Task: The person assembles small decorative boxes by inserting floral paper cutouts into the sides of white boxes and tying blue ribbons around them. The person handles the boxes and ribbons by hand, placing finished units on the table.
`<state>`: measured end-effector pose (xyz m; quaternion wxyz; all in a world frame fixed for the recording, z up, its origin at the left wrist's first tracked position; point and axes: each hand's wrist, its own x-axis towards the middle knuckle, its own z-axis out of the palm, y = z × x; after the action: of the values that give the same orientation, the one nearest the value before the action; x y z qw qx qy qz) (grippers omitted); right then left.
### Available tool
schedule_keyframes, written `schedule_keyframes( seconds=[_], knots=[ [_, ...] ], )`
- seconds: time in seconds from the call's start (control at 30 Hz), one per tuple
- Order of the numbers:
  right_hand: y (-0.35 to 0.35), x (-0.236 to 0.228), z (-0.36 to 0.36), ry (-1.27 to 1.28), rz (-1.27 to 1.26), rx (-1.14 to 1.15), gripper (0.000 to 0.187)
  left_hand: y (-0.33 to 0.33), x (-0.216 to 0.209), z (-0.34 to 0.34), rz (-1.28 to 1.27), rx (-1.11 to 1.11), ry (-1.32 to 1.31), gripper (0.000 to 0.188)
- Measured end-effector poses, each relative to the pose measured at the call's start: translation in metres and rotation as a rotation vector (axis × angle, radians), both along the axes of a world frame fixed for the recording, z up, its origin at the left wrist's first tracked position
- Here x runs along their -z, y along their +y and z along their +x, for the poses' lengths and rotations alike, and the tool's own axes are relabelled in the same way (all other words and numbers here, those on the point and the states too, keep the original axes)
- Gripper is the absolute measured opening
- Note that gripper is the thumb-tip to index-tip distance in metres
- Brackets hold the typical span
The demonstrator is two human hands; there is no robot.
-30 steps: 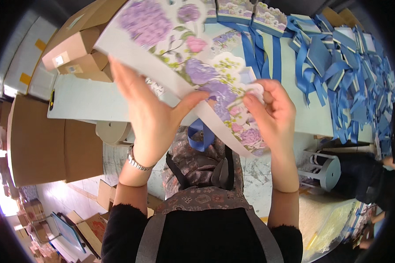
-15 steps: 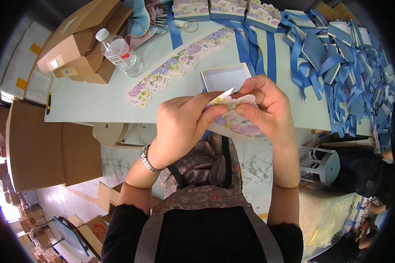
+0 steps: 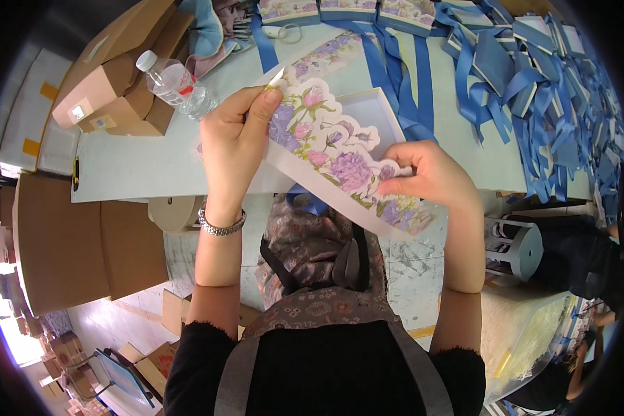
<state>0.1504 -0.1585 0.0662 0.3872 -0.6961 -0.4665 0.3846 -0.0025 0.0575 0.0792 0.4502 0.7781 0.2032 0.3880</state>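
A floral paper strip (image 3: 329,152) with a scalloped upper edge and a plain white band below is stretched out between my hands. My left hand (image 3: 239,139) pinches its upper left end, thumb on the printed face. Farther along to the right, my right hand (image 3: 426,173) grips the scalloped edge, and the strip's right end hangs below it, a little blurred. Partly hidden behind the strip, an open box (image 3: 385,111) with a pale blue inside lies on the table. A second floral strip (image 3: 326,55) lies flat farther back, mostly covered by my left hand and the held strip.
A plastic water bottle (image 3: 177,87) and cardboard boxes (image 3: 125,76) stand at the left of the table (image 3: 145,163). Blue ribbons (image 3: 423,90) run across it. Floral-trimmed boxes (image 3: 350,10) line the back. Many blue boxes with ribbons (image 3: 496,73) are heaped at the right.
My hands have moved apart, the left one leftward and the right one slightly right and down. The paper strip, folded together before, is now opened out between them.
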Motion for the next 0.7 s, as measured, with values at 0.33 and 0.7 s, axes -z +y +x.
schedule_keyframes(
  seconds=[0.33,0.7],
  knots=[
    [0.012,0.001,-0.024,0.211,0.365,0.041,0.026,-0.035,-0.014,-0.011,0.924,-0.046,0.148,0.064],
    [0.033,-0.011,-0.032,-0.020,0.322,0.184,0.030,-0.024,0.009,-0.003,0.716,-0.043,-0.043,0.018]
  ],
)
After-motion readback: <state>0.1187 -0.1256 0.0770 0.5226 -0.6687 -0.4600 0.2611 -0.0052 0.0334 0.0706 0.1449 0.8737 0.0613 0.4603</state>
